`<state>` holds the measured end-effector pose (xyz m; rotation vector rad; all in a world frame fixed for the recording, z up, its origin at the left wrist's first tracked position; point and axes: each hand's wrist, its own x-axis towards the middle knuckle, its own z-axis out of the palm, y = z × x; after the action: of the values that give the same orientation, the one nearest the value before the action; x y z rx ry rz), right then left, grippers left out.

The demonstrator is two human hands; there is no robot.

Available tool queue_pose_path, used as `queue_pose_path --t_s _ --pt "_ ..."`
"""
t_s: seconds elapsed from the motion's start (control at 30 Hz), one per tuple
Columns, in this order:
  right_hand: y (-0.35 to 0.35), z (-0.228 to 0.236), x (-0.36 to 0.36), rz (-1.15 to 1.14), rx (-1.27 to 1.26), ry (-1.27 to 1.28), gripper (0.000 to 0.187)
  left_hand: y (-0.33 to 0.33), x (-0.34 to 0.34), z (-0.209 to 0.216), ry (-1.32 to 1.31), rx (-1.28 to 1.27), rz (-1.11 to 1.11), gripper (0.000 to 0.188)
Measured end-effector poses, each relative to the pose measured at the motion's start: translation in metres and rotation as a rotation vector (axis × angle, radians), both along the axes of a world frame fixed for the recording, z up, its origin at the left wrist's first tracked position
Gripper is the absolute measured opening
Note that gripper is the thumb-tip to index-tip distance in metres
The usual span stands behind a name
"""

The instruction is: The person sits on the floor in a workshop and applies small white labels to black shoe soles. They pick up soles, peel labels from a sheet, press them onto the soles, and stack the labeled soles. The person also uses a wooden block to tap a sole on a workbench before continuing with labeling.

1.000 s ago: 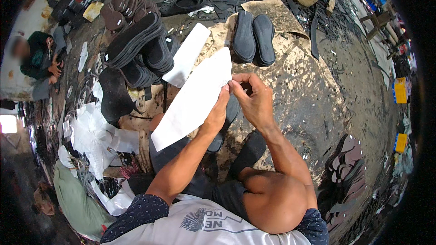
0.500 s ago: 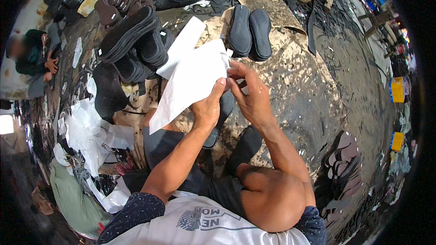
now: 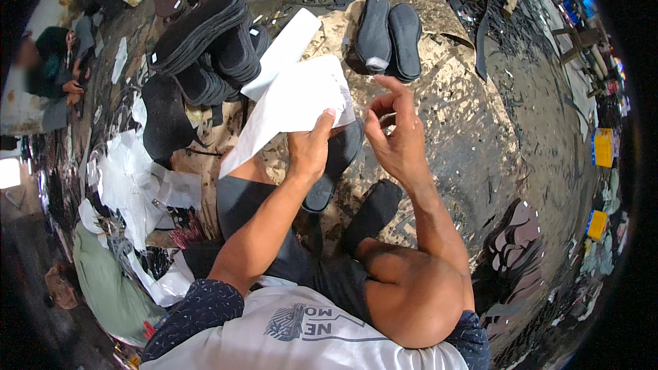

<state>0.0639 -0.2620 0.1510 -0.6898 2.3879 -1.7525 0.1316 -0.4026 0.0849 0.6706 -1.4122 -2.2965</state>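
Observation:
A white paper sheet (image 3: 301,99) hangs from my left hand (image 3: 310,147), pinched under the thumb. My right hand (image 3: 397,133) is up just right of the sheet, apart from it, thumb and fingers curled. At its raised fingertip is a small pale label (image 3: 376,64), slightly blurred. Behind the label lies the heel of the left one of two dark soles (image 3: 374,31); whether they touch, I cannot tell. The right sole (image 3: 406,41) lies beside it on brown sheeting. Another dark sole (image 3: 336,168) sits below my left hand, partly hidden by it.
Stacks of dark soles (image 3: 199,31) stand at the far left, some with small white labels. A second white sheet (image 3: 284,51) lies behind the held one. Crumpled white paper (image 3: 127,181) is at left, more soles (image 3: 517,247) at right. Another person (image 3: 55,62) sits far left.
My right hand has moved away from the sheet, to the right, with the small label at its fingertip. My left hand keeps the sheet, shifted slightly down. The whole view has shifted a little.

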Motion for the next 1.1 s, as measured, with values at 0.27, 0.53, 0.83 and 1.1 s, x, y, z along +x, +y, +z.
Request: queue_pose_path --t_s 0.27,0.53,0.83,1.1 --pt "0.002 0.002 0.0 0.143 0.404 0.401 0.015 -0.001 0.018 0.015 -0.173 -0.194 -0.268 0.023" --pt "-0.001 0.006 -0.002 0.208 0.53 0.543 0.023 -0.007 0.019 0.029 -0.013 0.351 -0.246 0.037" --pt "0.023 -0.009 -0.014 -0.04 0.165 0.13 0.012 -0.024 0.021 0.003 -0.145 0.326 0.012 0.041" --pt "0.039 -0.168 -0.018 -0.012 0.123 -0.575 0.031 -0.005 0.104 -0.055 -0.292 -1.017 -0.803 0.099"
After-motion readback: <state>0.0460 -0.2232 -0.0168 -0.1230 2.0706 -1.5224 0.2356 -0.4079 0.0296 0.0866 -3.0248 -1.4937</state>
